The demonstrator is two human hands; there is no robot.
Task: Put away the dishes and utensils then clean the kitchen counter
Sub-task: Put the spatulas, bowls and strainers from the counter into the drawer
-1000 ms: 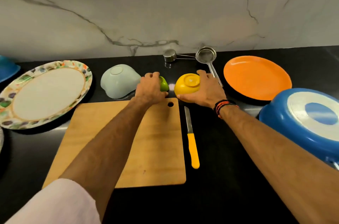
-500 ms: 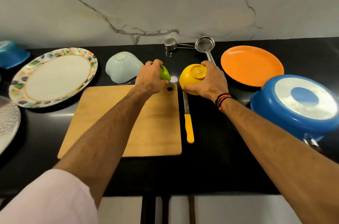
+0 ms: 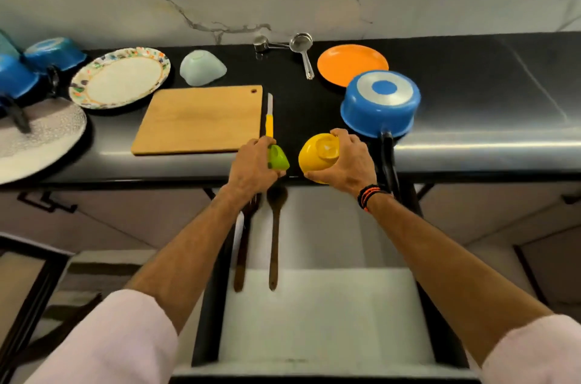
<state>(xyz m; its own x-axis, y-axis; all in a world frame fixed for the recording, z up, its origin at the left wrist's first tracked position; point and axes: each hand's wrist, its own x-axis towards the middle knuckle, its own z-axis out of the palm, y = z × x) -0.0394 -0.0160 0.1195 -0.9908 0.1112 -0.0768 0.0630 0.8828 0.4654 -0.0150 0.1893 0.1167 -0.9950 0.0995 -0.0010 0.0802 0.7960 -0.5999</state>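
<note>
My left hand (image 3: 253, 166) grips a small green cup (image 3: 278, 157) at the front edge of the black counter (image 3: 456, 119). My right hand (image 3: 347, 160) holds a yellow bowl (image 3: 316, 154) upside down, its base facing me. Both hands hover over the counter's edge, above an open white-lined drawer (image 3: 320, 317). Inside the drawer lie two wooden spoons (image 3: 274, 239) along its left side. A yellow-handled knife (image 3: 269, 119) rests beside the wooden cutting board (image 3: 201, 119).
On the counter sit a pale blue bowl (image 3: 201, 67) upside down, a patterned plate (image 3: 121, 77), an orange plate (image 3: 352, 64), metal measuring cups (image 3: 297, 48), and an upturned blue saucepan (image 3: 380, 103). More blue pots (image 3: 34, 64) and a white plate (image 3: 41, 141) are at left.
Both hands lifted the green cup and yellow bowl from behind the cutting board and drew them back to the counter's front edge. The view tilted down, showing the open drawer.
</note>
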